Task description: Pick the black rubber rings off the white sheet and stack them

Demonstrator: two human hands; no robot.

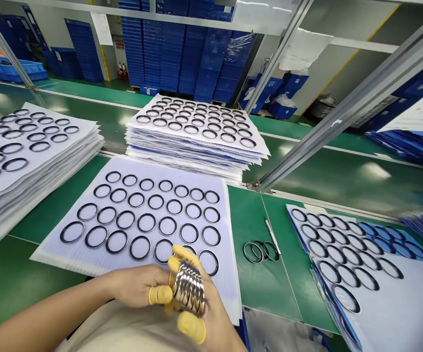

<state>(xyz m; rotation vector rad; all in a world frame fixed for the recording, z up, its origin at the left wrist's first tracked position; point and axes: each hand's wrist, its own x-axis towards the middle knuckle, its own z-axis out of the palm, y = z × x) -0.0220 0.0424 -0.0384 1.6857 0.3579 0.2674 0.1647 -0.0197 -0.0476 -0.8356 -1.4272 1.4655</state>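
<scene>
Both my left hand (134,287) and my right hand (211,318) grip a tight stack of silver metal rings (188,287) just above the near edge of a white sheet (46,255). Yellow finger cots cover several of my fingertips. Rows of dark-rimmed rings (146,222) lie on that sheet, and the closest ones sit partly behind my right fingers. My hands hide the sheet's near middle and part of the stack.
Piled sheets of rings (197,122) stand ahead, left (24,142) and right (380,293) on a green conveyor belt (270,293). Loose rings (261,252) and a thin metal-tipped tool (272,235) lie on the belt. Aluminium bars (343,112) cross above it, with blue crates (153,44) beyond.
</scene>
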